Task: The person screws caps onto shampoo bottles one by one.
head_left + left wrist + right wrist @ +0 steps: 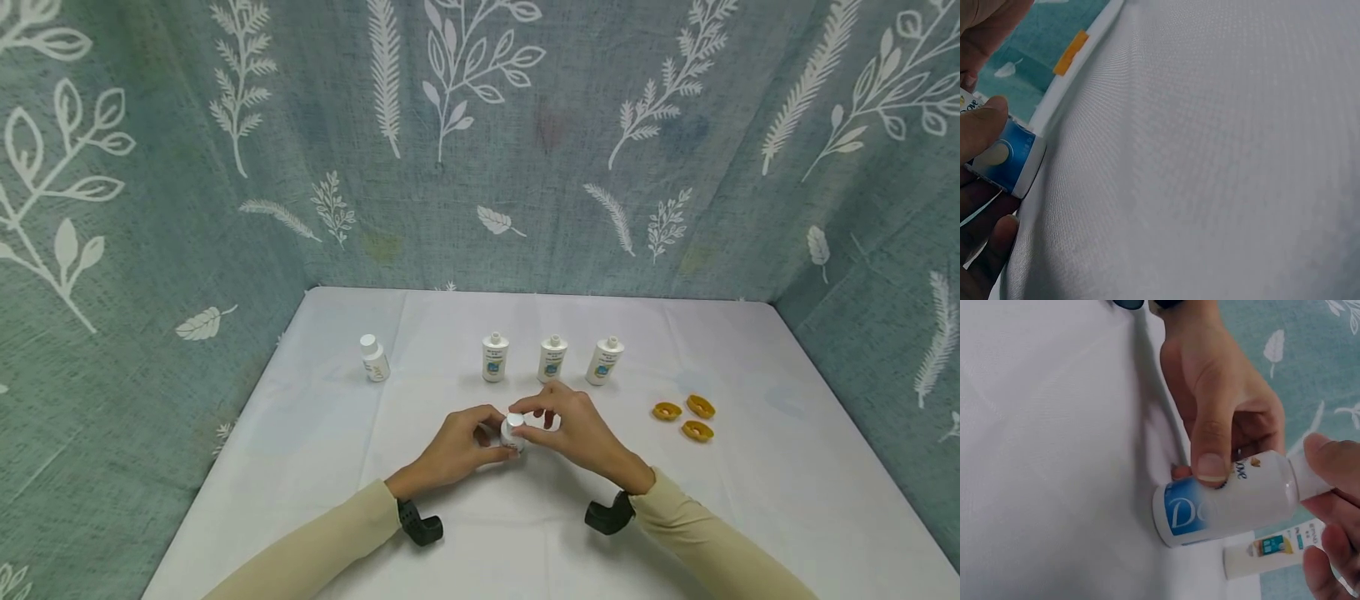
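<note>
A small white bottle (1254, 497) with a blue-and-white Dove label stands upright on the table, between both hands. My left hand (459, 446) grips its body, thumb on the label side and fingers around the other side. With thumb and fingers, my right hand (576, 423) pinches the white cap (1310, 482) at its top. In the left wrist view the blue part of the label (1015, 153) shows beside the left thumb. The right hand covers part of the cap in the right wrist view.
Three white bottles with narrow tops, a left one (494, 358), a middle one (551, 360) and a right one (603, 362), stand behind the hands. Another capped white bottle (375, 362) is at left. Several oval orange-yellow pieces (698, 431) lie at right on the white-covered table (300, 467).
</note>
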`<action>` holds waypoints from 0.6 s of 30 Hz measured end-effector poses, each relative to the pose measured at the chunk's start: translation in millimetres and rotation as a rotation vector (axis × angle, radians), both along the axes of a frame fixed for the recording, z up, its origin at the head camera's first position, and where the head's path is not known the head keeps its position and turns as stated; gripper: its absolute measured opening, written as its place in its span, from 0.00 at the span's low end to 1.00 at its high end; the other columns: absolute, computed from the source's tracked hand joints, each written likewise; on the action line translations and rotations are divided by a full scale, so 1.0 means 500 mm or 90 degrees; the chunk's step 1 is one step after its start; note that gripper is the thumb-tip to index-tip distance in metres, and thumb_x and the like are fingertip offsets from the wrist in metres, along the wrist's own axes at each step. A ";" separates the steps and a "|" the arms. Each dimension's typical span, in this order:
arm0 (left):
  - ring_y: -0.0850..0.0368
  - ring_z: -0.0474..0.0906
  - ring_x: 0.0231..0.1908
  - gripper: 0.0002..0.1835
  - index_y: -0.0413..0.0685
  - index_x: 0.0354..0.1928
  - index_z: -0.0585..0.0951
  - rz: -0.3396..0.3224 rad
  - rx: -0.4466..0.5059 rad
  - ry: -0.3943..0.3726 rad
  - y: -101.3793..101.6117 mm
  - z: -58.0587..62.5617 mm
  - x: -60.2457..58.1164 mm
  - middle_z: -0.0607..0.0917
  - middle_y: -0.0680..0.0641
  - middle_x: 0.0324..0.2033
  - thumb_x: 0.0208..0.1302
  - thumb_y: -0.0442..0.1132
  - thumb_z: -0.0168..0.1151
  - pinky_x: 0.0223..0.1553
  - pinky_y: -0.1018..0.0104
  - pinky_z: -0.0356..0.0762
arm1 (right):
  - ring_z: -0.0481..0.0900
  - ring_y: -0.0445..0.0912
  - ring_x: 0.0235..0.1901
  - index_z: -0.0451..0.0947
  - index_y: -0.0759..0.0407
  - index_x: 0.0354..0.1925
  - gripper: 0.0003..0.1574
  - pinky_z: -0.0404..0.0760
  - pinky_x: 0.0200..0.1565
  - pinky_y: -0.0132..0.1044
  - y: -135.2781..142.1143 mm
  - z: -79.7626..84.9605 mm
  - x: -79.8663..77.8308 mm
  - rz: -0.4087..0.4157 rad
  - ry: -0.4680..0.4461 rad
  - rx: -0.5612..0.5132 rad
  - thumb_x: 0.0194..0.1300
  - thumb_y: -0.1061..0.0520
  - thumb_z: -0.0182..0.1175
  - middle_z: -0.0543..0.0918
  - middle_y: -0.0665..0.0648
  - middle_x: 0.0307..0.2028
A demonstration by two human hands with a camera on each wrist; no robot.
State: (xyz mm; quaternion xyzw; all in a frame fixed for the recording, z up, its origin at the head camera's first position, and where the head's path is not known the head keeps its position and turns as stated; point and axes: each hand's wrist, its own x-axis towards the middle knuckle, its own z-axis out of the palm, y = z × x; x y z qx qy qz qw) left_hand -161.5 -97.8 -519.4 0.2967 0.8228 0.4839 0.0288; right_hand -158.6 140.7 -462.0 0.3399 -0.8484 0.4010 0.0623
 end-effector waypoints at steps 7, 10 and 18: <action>0.60 0.82 0.41 0.18 0.57 0.47 0.84 0.006 0.002 -0.001 0.003 0.001 0.001 0.86 0.63 0.40 0.57 0.47 0.80 0.41 0.63 0.84 | 0.81 0.45 0.32 0.88 0.47 0.51 0.19 0.84 0.32 0.44 0.002 0.001 0.000 0.002 -0.021 0.002 0.62 0.48 0.76 0.80 0.51 0.38; 0.61 0.82 0.41 0.18 0.57 0.47 0.83 0.009 -0.003 -0.003 0.002 0.001 0.001 0.86 0.64 0.41 0.57 0.47 0.80 0.41 0.64 0.83 | 0.79 0.40 0.31 0.88 0.46 0.54 0.19 0.84 0.32 0.43 0.005 0.003 -0.002 0.023 -0.027 0.009 0.65 0.49 0.74 0.81 0.55 0.38; 0.61 0.82 0.41 0.17 0.58 0.46 0.84 0.014 0.000 0.005 0.003 0.000 0.002 0.86 0.64 0.40 0.57 0.47 0.80 0.41 0.64 0.83 | 0.83 0.49 0.30 0.90 0.49 0.47 0.18 0.85 0.31 0.42 -0.003 -0.007 -0.003 -0.014 0.004 -0.019 0.58 0.50 0.78 0.82 0.51 0.36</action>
